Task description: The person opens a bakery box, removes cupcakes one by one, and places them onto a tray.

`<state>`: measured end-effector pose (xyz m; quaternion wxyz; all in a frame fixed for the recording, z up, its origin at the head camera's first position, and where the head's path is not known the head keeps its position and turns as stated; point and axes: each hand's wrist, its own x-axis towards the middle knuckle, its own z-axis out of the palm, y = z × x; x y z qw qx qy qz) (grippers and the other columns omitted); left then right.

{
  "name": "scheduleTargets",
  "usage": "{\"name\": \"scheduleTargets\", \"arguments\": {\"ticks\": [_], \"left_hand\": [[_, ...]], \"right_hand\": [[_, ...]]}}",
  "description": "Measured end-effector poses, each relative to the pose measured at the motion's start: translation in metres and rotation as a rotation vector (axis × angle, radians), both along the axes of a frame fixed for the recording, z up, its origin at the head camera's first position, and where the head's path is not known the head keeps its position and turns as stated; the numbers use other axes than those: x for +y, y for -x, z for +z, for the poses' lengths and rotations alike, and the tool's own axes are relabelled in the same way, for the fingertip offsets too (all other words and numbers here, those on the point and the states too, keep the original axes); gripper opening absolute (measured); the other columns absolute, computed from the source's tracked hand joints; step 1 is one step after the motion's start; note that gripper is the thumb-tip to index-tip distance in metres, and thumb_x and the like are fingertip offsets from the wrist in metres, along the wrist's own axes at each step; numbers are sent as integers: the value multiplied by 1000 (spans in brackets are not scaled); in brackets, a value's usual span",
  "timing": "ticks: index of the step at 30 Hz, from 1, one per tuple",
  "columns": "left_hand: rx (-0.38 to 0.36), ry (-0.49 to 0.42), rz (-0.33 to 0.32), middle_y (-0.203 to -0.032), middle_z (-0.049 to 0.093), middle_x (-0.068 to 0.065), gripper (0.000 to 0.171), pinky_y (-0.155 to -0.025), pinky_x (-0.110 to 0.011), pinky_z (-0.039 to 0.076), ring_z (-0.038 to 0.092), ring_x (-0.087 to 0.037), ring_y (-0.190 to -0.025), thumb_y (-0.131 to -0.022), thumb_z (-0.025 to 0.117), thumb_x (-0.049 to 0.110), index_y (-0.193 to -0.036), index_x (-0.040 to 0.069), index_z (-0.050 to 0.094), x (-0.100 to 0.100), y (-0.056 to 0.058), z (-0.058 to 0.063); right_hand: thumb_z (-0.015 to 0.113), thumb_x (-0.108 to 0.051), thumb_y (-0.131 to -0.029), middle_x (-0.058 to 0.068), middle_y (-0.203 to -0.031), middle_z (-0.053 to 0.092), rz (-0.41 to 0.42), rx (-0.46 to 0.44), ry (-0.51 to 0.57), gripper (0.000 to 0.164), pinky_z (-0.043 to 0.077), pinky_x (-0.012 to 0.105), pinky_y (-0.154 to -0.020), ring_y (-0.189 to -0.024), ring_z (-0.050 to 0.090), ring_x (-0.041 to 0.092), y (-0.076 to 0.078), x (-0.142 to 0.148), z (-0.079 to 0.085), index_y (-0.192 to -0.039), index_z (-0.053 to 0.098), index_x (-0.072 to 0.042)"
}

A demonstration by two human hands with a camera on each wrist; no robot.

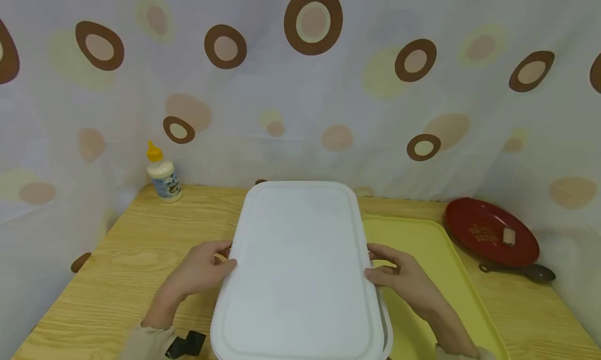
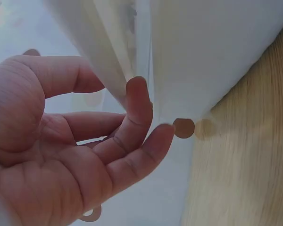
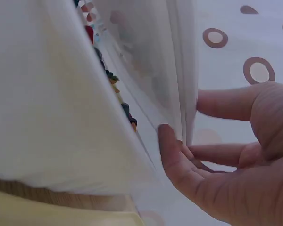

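A white rectangular lid [image 1: 302, 271] with rounded corners is held up in the middle of the head view. My left hand [image 1: 199, 268] pinches its left edge, while my right hand [image 1: 404, 279] grips the right edge between thumb and fingers. Beneath it is a white container [image 3: 52, 103], whose rim shows at the lower right in the head view. A gap separates lid and container in the right wrist view. Small coloured things [image 3: 125, 110] peek through that gap; their kind cannot be told. The lid hides most of the container.
A yellow tray [image 1: 422, 245] lies to the right on the wooden table [image 1: 117, 261]. Beyond it are a red plate [image 1: 493, 245] bearing a small beige block [image 1: 509, 237], and a dark spoon [image 1: 537, 273]. A glue bottle [image 1: 164, 177] stands at the back left. Patterned curtain surrounds the table.
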<state>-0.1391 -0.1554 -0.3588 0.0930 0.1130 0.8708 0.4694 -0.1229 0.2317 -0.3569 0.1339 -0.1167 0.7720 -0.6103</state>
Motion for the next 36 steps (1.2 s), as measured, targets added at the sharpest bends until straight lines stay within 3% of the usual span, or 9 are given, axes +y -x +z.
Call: {"name": "scheduleTargets", "arguments": {"ticks": [5, 11, 22, 27, 30, 36], "left_hand": [[-64, -52, -41, -114, 58, -15, 50, -74, -33, 53, 59, -24, -98, -94, 56, 9, -136, -14, 42, -15, 4, 4], [-78, -88, -116, -118, 58, -18, 47, -76, -33, 55, 61, -23, -94, -96, 55, 11, -135, -12, 45, -33, 8, 5], [-92, -69, -140, -120, 57, -18, 45, -77, -29, 55, 58, -26, -101, -97, 55, 14, -135, -9, 47, -62, 11, 5], [-105, -68, -140, -124, 55, -20, 47, -77, -29, 55, 56, -28, -106, -97, 55, 15, -137, -9, 45, -80, 12, 2], [-109, -66, -150, -129, 53, -23, 49, -78, -29, 55, 54, -29, -110, -98, 55, 14, -138, -11, 41, -92, 11, -1], [-159, -15, -139, -133, 48, -27, 55, -78, -31, 55, 52, -29, -111, -99, 53, 15, -140, -15, 33, -119, 5, -5]], "right_hand": [[65, -12, -91, 30, -135, 45, 77, 67, -85, 63, 53, 28, -82, -103, 65, 21, 8, -2, 5, -141, 35, 12], [65, -15, -92, 30, -141, 41, 166, 102, -127, 62, 53, 28, -83, -108, 63, 29, 18, -9, 10, -141, 37, 10], [68, -16, -89, 22, -125, 54, 186, 113, -148, 61, 53, 28, -80, -100, 66, 23, 34, -34, 12, -140, 42, 8], [68, -14, -90, 21, -121, 56, 207, 128, -125, 61, 55, 37, -74, -92, 67, 22, 40, -52, 10, -140, 41, 7], [68, -16, -89, 20, -118, 57, 198, 132, -138, 59, 56, 40, -76, -94, 67, 24, 40, -65, 9, -138, 44, 8], [70, -21, -88, 17, -119, 60, 183, 140, -190, 61, 54, 35, -84, -102, 65, 27, 34, -94, 8, -137, 46, 6]]}}
